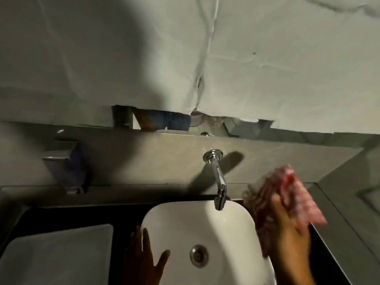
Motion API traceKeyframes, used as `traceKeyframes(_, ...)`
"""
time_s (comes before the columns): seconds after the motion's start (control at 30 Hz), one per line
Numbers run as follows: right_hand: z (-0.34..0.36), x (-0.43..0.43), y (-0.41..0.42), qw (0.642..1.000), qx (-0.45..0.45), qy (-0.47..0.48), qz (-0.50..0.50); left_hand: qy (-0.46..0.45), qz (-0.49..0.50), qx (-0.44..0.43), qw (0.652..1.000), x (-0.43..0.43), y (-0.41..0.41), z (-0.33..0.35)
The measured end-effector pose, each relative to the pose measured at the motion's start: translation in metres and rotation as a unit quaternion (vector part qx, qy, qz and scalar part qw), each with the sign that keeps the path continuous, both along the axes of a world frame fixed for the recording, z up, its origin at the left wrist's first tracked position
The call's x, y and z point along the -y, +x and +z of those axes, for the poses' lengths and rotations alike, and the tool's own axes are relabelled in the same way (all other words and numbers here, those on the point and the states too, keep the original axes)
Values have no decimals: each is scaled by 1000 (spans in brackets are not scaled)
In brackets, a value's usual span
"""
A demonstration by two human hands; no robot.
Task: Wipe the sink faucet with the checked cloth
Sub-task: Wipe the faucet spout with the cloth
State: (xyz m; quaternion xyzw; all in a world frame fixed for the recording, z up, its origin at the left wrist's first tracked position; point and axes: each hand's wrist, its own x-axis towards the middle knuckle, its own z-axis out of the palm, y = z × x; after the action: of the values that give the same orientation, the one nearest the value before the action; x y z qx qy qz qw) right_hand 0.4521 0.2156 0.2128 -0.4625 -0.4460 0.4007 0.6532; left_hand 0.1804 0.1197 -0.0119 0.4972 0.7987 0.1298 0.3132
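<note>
A chrome faucet [218, 178] juts from the grey wall and hangs over the back rim of a white basin [232, 223]. My right hand [290, 229] is shut on the red-and-white checked cloth [287, 194], blurred, held to the right of the spout and apart from it. My left hand [144, 258] rests flat on the basin's left rim with fingers spread and nothing in it. The basin's metal drain [199, 255] shows between my hands.
A second white basin [57, 251] sits at the lower left on the dark counter [82, 214]. A dark dispenser [72, 171] hangs on the wall at the left. A covered mirror with a gap along its lower edge [164, 122] is above.
</note>
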Motion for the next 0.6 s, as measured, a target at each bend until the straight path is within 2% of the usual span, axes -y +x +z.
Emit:
traceKeyframes(0.03,2,-3,-39,995,88,29,-21,4,-11,-6,1000,0,2,-3)
traceKeyframes(0.1,6,-11,-76,977,211,11,-41,45,-19,-8,999,2,4,-10)
traceKeyframes(0.17,-6,-44,-108,957,282,-60,-20,50,-32,7,998,1,3,-18)
traceKeyframes(0.2,-6,-57,-122,925,364,-109,0,58,-34,17,998,-1,2,-25)
traceKeyframes(0.23,-12,-66,-132,871,466,-157,18,66,-37,11,997,-2,0,-28)
traceKeyframes(0.27,-18,-70,-142,819,540,-190,35,83,-34,4,996,-2,-2,-32)
traceKeyframes(0.3,-24,-77,-147,786,578,-215,40,85,-34,5,996,-3,-3,-31)
traceKeyframes(0.33,-26,-84,-147,774,581,-246,41,96,-28,2,995,-4,-4,-31)
traceKeyframes(0.47,-12,-127,-127,813,453,-357,77,97,-38,-13,994,-5,-3,-32)
traceKeyframes(0.5,-12,-132,-122,819,438,-358,93,101,-40,-22,994,-4,-3,-35)
traceKeyframes(0.53,-13,-129,-119,806,465,-352,106,105,-39,-30,993,-3,-3,-36)
traceKeyframes(0.6,-24,-120,-125,742,572,-328,124,109,-31,-44,993,-5,-4,-38)
